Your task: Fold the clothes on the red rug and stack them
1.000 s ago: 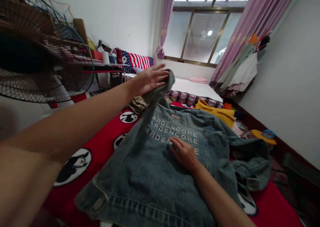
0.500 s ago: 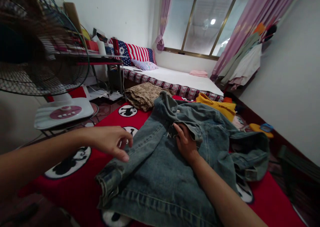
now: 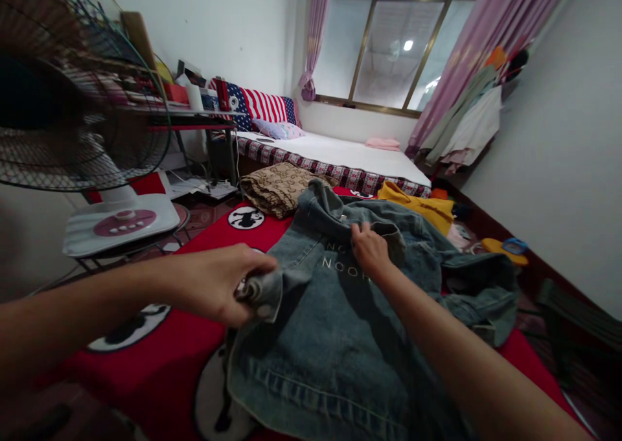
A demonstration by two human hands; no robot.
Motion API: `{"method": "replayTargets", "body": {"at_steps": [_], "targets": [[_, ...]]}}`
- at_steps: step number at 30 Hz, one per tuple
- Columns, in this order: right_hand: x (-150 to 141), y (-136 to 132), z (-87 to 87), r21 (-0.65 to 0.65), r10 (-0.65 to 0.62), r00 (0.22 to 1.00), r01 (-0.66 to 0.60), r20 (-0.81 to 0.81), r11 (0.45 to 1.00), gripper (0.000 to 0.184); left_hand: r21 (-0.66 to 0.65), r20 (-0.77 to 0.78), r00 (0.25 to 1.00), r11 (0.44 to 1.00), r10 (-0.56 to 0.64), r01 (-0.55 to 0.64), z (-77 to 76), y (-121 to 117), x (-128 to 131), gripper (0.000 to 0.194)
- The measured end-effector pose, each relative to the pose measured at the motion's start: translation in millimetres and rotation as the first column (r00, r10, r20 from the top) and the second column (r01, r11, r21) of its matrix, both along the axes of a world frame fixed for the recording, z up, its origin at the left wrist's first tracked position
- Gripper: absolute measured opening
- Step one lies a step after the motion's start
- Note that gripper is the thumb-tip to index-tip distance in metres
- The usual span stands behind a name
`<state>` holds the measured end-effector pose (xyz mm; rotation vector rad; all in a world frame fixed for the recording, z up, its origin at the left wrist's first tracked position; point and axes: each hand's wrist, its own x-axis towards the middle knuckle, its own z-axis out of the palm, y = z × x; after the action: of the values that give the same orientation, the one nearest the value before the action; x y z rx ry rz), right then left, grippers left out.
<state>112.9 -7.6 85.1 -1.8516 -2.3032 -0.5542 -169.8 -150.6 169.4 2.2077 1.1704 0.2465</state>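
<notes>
A blue denim jacket [image 3: 311, 337] lies spread with its lettered back facing up, its hem towards me. My left hand [image 3: 233, 289] is closed round the cuff end of its left sleeve, lifted a little off the cloth. Up near the collar, my right hand [image 3: 372, 250] pinches the jacket's collar edge, fingers closed on the fabric. The other sleeve [image 3: 486, 292] stretches out bent to the right. Under the jacket is a red cloth [image 3: 160, 376] with white round patches and black figures.
A folded brown patterned cloth [image 3: 276, 185] and a yellow garment [image 3: 418, 204] lie beyond the jacket. An electric fan [image 3: 121, 217] stands at the left. Further back is a bed [image 3: 335, 149]; a dark chair [image 3: 583, 324] stands at the right.
My left hand has closed on the sleeve's cuff and raised it, folding the sleeve inward. My right hand has gone from lying on the jacket to gripping its collar, uncovering more lettering.
</notes>
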Motion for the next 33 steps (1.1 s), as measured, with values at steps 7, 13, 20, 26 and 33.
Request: {"method": "replayTargets", "body": {"at_steps": [7, 13, 20, 26, 33], "targets": [[72.2, 22.4, 33.3, 0.342, -0.152, 0.975, 0.200, -0.163, 0.918, 0.032, -0.192, 0.178, 0.968, 0.958, -0.179, 0.212, -14.1, 7.8, 65.8, 0.042], [99.8, 3.5, -57.3, 0.199, -0.051, 0.991, 0.075, -0.125, 0.977, 0.039, -0.475, 0.144, 0.923, 0.794, -0.356, 0.380, -62.7, 50.3, 95.4, 0.025], [102.7, 2.6, -71.8, 0.485, 0.206, 0.957, -0.085, -0.203, 0.871, 0.044, 0.466, 0.362, 0.912, 0.810, 0.192, -0.356, -116.8, 105.4, 111.7, 0.017], [83.3, 9.0, -48.9, 0.228, 0.214, 0.966, -0.177, -0.149, 0.957, 0.034, 0.494, 0.308, 0.947, 0.837, 0.087, -0.237, -149.0, 99.6, 120.4, 0.015], [119.4, 45.9, 17.5, 0.403, -0.033, 0.863, 0.269, -0.504, 0.875, 0.032, 0.621, 0.367, 0.888, 0.637, 0.277, -0.456, -140.0, 94.6, 113.4, 0.050]]}}
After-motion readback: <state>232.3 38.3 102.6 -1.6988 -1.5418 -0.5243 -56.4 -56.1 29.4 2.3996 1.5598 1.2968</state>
